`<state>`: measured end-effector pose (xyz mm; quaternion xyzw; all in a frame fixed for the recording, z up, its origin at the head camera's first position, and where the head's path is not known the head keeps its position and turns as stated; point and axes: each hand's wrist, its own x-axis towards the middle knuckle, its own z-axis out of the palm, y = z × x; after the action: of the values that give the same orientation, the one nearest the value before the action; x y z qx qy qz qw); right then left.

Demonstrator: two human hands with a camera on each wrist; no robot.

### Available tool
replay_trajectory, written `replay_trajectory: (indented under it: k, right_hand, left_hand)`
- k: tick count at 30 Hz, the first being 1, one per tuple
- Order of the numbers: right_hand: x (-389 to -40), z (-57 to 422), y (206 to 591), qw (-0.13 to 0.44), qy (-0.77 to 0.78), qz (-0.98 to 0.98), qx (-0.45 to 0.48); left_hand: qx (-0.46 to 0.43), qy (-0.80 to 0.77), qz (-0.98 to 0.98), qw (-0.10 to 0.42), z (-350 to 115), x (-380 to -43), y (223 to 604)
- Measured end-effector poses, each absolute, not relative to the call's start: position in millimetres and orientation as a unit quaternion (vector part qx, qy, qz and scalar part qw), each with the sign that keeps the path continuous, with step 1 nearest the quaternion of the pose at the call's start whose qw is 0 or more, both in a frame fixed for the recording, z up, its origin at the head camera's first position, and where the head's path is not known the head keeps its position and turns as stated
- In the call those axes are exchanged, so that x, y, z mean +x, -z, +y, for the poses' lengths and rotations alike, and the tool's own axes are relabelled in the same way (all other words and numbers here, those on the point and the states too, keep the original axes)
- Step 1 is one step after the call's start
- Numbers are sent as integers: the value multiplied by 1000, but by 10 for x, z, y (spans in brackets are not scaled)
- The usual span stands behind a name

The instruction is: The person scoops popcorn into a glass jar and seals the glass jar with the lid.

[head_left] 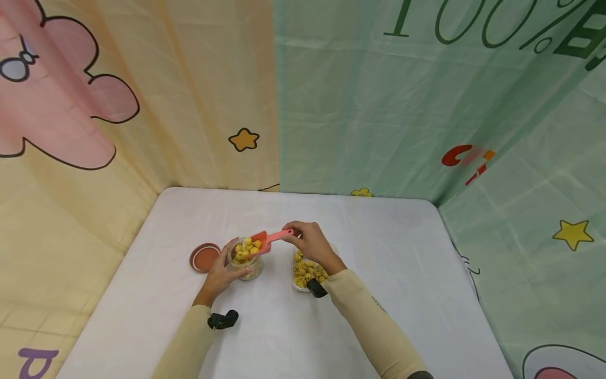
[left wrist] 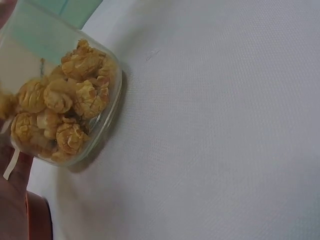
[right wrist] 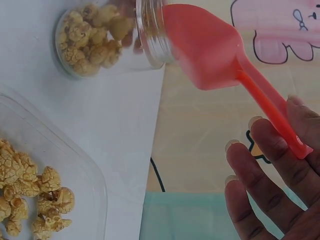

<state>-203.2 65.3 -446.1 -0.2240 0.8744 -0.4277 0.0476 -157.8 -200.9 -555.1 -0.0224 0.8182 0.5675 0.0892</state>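
My left hand (head_left: 219,277) grips a clear glass jar (head_left: 254,270) from its left side, thumb across the near side. Caramel popcorn (left wrist: 60,102) shows through the glass in the left wrist view. With thumb and index finger, my right hand (head_left: 310,243) pinches the handle of a coral-pink plastic scoop (right wrist: 205,50). The scoop is tilted at the jar's mouth, its front edge over or just inside the rim, with popcorn pieces on it. In the right wrist view, the other fingers (right wrist: 255,175) of my right hand extend loosely, and the scoop's inside is hidden.
A clear plastic container (right wrist: 97,175) of popcorn sits below my right forearm, partly covered by it. Left of the jar lies a brown round lid (head_left: 205,259). The white-covered table (head_left: 379,237) ends at patterned curtains (head_left: 350,116) behind and at both sides.
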Motion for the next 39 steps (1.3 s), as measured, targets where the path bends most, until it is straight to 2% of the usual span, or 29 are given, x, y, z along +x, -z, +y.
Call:
replay_trajectory:
  k: [19, 39]
  right_hand:
    - [-1994, 659, 4427, 35, 428, 874, -226]
    - [-1884, 836, 4837, 17, 551, 817, -169]
  left_hand:
    - [5, -566, 822, 64, -2014, -1578, 5574]
    - [-28, -532, 841, 94, -2016, -1573, 5496]
